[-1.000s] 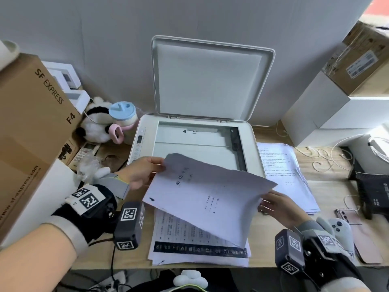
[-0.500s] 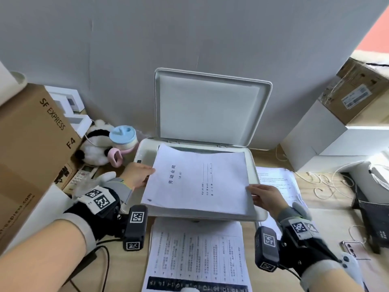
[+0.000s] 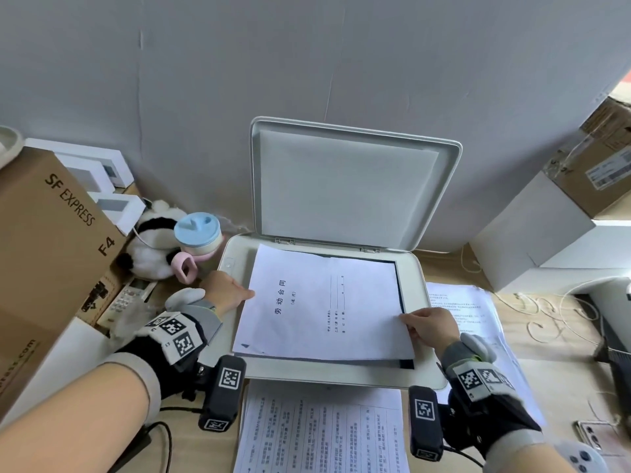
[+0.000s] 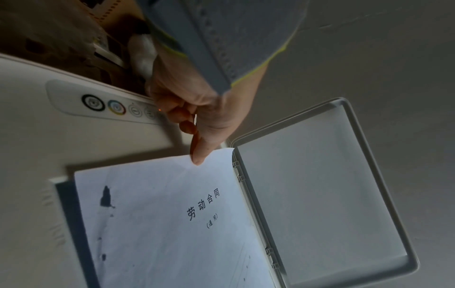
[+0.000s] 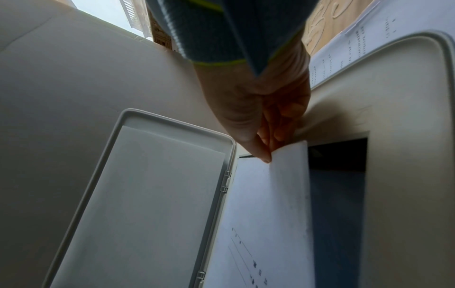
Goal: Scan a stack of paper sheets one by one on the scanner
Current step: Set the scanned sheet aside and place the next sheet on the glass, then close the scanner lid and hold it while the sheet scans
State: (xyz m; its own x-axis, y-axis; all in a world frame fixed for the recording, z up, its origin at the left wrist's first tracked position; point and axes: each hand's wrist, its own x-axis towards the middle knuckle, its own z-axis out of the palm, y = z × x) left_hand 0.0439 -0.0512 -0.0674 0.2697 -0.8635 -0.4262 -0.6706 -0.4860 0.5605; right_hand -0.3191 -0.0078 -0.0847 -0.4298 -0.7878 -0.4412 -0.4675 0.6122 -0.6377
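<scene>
A white flatbed scanner (image 3: 420,367) stands on the desk with its lid (image 3: 348,186) raised against the wall. A printed sheet (image 3: 321,302) lies over the scanner glass, text side up, slightly askew. My left hand (image 3: 227,291) pinches the sheet's left edge, thumb on top (image 4: 199,155). My right hand (image 3: 426,324) pinches the sheet's right edge (image 5: 288,154), lifting it a little off the dark glass (image 5: 337,194). A stack of printed sheets (image 3: 321,435) lies on the desk in front of the scanner. Another pile of sheets (image 3: 467,312) lies to the scanner's right.
The scanner's button panel (image 4: 110,107) runs along its left side. A cardboard box (image 3: 44,254), a panda plush (image 3: 153,254) and a blue-lidded cup (image 3: 196,233) crowd the left. White and brown boxes (image 3: 546,233), cables (image 3: 546,319) and a phone (image 3: 594,435) sit at the right.
Both hands carried the sheet up from above the front stack and lowered it onto the scanner glass. The head view tilted upward and closer.
</scene>
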